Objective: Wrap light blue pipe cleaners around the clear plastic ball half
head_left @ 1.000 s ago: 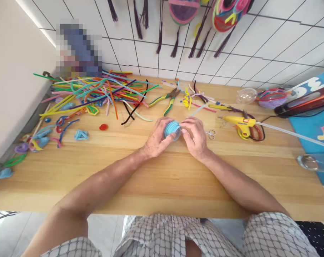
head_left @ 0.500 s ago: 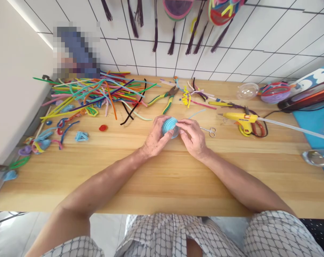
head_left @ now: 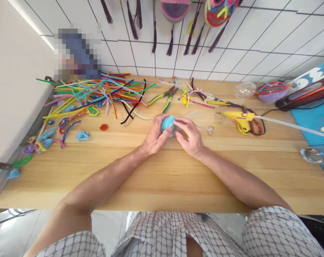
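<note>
Between my two hands is a small clear ball wound with light blue pipe cleaner (head_left: 167, 123), its lower right part still see-through. My left hand (head_left: 155, 137) wraps around its left side, thumb lying across the front. My right hand (head_left: 190, 137) is at the ball's right side, its fingers and thumb bent in close to the last turns. A loose pipe cleaner tail (head_left: 193, 115) sticks out behind the right fingers. Small scissors (head_left: 210, 130) lie just to the right of that hand. What the right fingertips pinch is partly hidden.
Many coloured pipe cleaners (head_left: 97, 91) are heaped at the back left. Pliers (head_left: 165, 98) lie behind the ball. A yellow glue gun (head_left: 240, 117) and a clear plastic ball (head_left: 245, 90) are to the right. A red cap-like piece (head_left: 104, 127) and a blue triangle (head_left: 83, 135) lie left.
The loose tail's tip has shifted left and slightly down, nearer the ball. My right fingers have moved slightly on the ball, while the left hand keeps its hold. The camera view has shifted a little.
</note>
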`<action>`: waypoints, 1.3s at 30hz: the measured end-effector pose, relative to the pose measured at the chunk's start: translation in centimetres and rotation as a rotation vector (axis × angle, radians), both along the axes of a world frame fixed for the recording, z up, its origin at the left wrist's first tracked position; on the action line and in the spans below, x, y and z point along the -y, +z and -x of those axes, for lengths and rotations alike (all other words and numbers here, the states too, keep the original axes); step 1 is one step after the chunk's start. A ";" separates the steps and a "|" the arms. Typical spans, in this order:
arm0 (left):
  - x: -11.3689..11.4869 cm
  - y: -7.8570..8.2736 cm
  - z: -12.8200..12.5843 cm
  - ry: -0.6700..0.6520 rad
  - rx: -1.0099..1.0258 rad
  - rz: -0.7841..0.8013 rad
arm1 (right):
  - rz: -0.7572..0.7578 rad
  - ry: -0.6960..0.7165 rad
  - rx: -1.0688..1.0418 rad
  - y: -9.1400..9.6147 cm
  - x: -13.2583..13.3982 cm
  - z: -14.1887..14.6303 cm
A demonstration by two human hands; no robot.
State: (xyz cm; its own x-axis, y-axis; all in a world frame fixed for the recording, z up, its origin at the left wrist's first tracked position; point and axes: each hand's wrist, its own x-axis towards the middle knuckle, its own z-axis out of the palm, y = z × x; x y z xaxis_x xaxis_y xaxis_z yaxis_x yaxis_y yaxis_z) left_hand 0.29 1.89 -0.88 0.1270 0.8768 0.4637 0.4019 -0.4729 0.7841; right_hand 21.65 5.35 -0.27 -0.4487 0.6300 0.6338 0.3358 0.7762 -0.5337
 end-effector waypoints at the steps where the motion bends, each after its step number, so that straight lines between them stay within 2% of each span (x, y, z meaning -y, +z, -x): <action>1: 0.0 0.0 0.0 -0.001 0.001 0.002 | -0.004 0.000 0.001 -0.1 0.0 0.1; 7: -0.3 -0.3 0.1 0.004 0.008 0.017 | -0.064 0.011 -0.041 -0.3 -0.2 0.4; 14: -0.4 -0.6 0.2 -0.007 0.005 0.007 | -0.037 -0.033 -0.029 -0.4 -0.2 0.8; 20: -0.4 -0.5 0.2 -0.016 0.000 -0.008 | -0.102 -0.037 -0.060 -0.3 -0.1 1.1; 26: -0.1 -0.6 0.3 -0.016 0.045 0.011 | -0.097 -0.039 -0.030 -0.2 -0.1 1.0; 32: -0.1 -0.6 0.4 -0.029 0.049 0.095 | -0.093 -0.044 -0.017 -0.2 -0.1 1.0; 39: -0.4 -0.9 0.1 -0.003 0.049 0.063 | -0.097 -0.031 -0.018 -0.4 -0.4 1.1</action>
